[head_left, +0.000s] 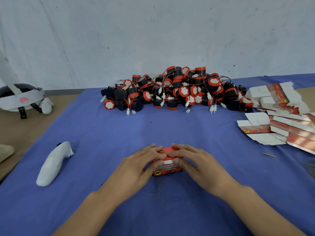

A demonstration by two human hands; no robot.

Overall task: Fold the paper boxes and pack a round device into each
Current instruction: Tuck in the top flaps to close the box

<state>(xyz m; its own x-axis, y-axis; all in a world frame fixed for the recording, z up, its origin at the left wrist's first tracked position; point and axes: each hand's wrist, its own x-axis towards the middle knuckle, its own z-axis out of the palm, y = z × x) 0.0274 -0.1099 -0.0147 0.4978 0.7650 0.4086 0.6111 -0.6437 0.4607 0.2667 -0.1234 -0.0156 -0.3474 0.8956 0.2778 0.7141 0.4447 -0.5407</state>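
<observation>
From the head camera, a small red paper box [167, 169] with a printed near face sits on the blue cloth [102, 133] at near centre. The left hand [141, 165] and right hand [196, 164] grasp it from either side, fingers laid over its top and thumbs pressed against its near face. Far behind lies a heap of black-and-red round devices with wired white plugs [177, 89]. Flat red-and-white box blanks [279, 113] are stacked at far right. A white handheld controller [54, 163] lies near left, and a grey-and-white headset [20, 97] far left on the brown table [25, 130].
</observation>
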